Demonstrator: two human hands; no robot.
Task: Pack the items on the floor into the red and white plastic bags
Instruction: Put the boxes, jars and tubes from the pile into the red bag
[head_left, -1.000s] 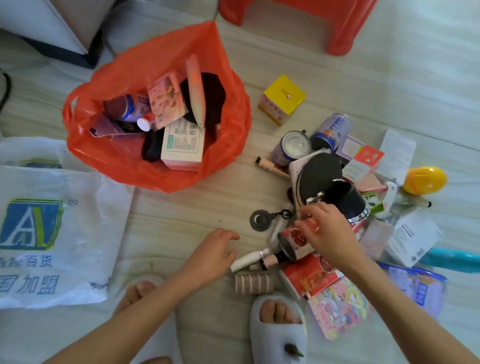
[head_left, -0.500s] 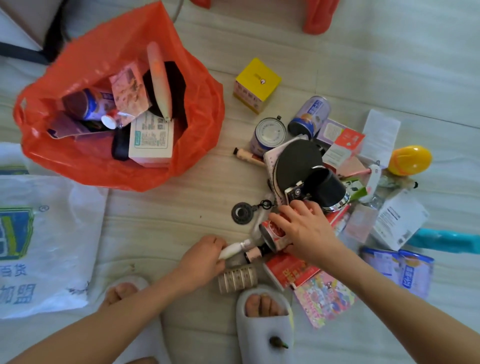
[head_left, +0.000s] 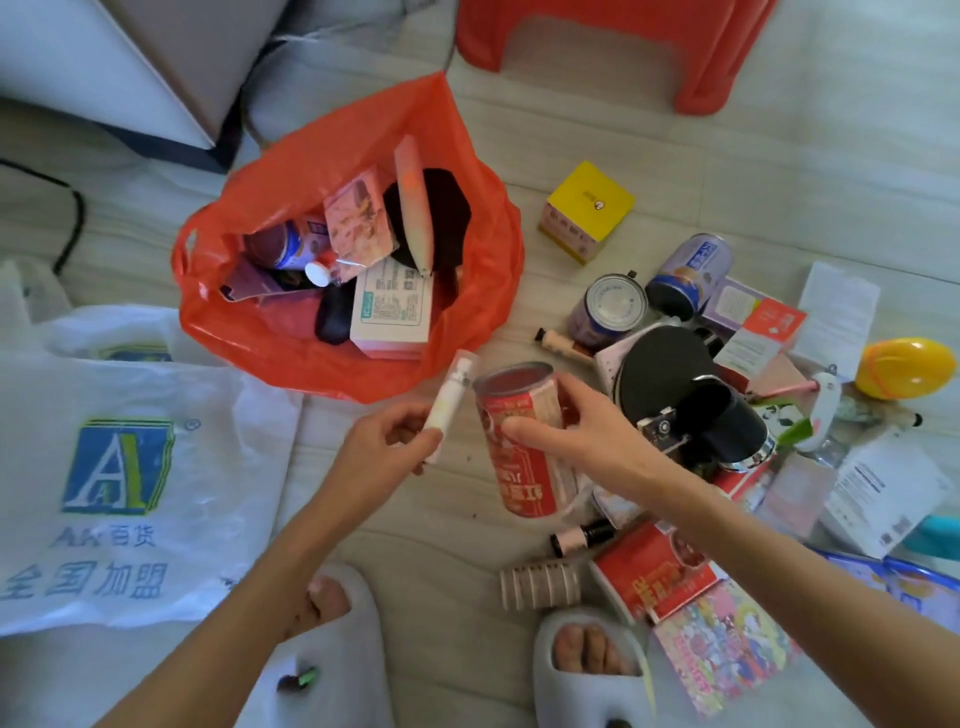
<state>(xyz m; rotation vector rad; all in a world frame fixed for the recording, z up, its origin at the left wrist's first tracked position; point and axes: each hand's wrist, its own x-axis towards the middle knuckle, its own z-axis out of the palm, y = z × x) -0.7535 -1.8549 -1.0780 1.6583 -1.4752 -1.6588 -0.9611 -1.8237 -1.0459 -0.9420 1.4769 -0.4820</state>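
On the floor, the white plastic bag (head_left: 104, 467) lies flat at the left edge, the red plastic bag (head_left: 311, 358) stands open beside it. Both hands have just lifted off the pile: left hand (head_left: 387, 449) pinches a white spray tube (head_left: 449, 400), right hand (head_left: 587, 436) grips a red can (head_left: 519, 441), near the red bag's mouth, likely ready to drop in.

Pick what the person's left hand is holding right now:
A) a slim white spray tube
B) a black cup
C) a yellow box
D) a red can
A: the left hand grips a slim white spray tube, raised near the red bag, while the right hand holds the red can.
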